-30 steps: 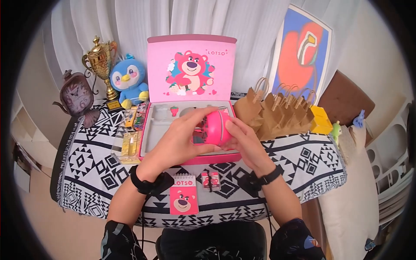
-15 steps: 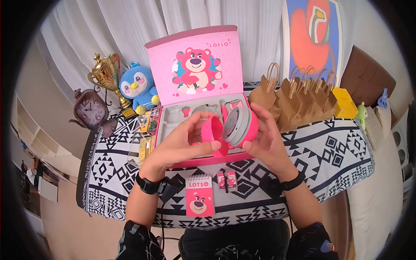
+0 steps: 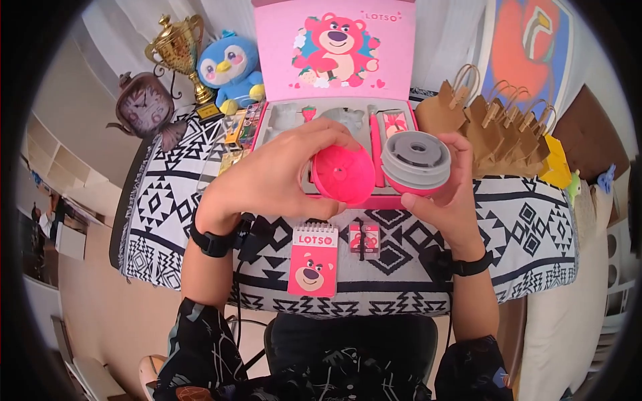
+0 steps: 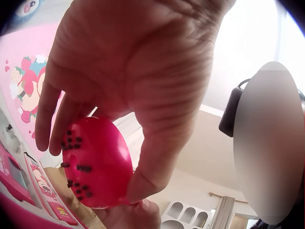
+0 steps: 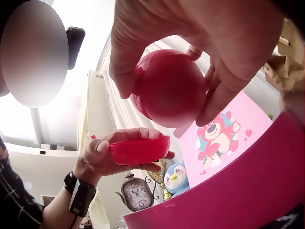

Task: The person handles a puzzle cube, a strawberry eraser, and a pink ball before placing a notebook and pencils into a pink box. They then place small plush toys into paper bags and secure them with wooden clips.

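Note:
My left hand (image 3: 271,170) pinches a hollow pink half shell (image 3: 343,175) between thumb and fingers, its inside facing the head camera. Black bristle tufts show on the outside of this shell (image 4: 102,162) in the left wrist view. My right hand (image 3: 449,194) grips the other round pink part (image 5: 171,90), whose grey ringed top (image 3: 416,157) faces up in the head view. The two parts are apart, side by side over the front of the open pink box (image 3: 384,200).
A bear notepad (image 3: 313,260) and a small tied pack (image 3: 364,240) lie in front of the box. Brown paper bags (image 3: 508,134) and a yellow box (image 3: 555,160) stand right; a clock (image 3: 144,105), trophy (image 3: 177,50) and blue plush (image 3: 229,67) stand left.
The round pink object, closed one second ago, has come apart into two pieces. My hands have moved apart, and the grey top has turned upward. The head view has shifted down.

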{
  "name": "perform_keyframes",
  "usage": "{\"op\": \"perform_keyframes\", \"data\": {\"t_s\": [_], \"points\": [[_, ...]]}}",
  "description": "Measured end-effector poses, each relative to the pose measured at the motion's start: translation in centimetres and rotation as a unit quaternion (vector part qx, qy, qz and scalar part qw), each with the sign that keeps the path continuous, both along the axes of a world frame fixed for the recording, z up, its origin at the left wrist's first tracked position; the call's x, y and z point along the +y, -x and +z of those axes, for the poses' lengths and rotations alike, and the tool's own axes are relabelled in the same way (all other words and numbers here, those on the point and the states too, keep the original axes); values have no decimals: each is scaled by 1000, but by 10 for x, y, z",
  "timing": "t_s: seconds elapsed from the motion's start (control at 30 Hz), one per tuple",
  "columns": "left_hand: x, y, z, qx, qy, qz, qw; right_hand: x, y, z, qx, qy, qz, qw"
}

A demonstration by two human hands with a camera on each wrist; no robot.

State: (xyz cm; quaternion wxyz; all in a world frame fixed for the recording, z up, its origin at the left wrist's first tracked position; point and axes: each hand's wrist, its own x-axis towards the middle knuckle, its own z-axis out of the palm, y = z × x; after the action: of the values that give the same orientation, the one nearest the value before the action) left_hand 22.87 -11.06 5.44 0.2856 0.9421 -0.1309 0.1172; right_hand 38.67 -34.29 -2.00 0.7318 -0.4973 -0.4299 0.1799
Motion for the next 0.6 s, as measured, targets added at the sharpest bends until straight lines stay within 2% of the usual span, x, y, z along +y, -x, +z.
{"op": "perform_keyframes", "data": {"t_s": [0.13,0.2,0.23,0.33,0.4,0.43,0.5,0.6], "points": [[-6,5,4,21,78,43,996,-6,-3,3,-19,18,-26,999],[-17,7,7,60,37,18,997,-9,-3,3,-28,12,-21,999],[-23,6,-3,21,13,-19,1000,-9,-4,3,-32,5,-22,999],[-60,-1,-26,42,-7,-23,999,-12,-7,1,-22,-19,-37,999],[-82,-8,-52,-33,-75,-44,996,-13,-6,4,8,-33,-60,998],[-88,-9,-63,-34,-77,-42,996,-13,-7,4,7,-36,-58,998],[-97,-11,-80,-36,-158,-29,986,-15,-9,5,20,-38,-56,998],[-91,-14,-82,2,-151,-54,987,-16,-12,3,7,-22,-47,999]]}}
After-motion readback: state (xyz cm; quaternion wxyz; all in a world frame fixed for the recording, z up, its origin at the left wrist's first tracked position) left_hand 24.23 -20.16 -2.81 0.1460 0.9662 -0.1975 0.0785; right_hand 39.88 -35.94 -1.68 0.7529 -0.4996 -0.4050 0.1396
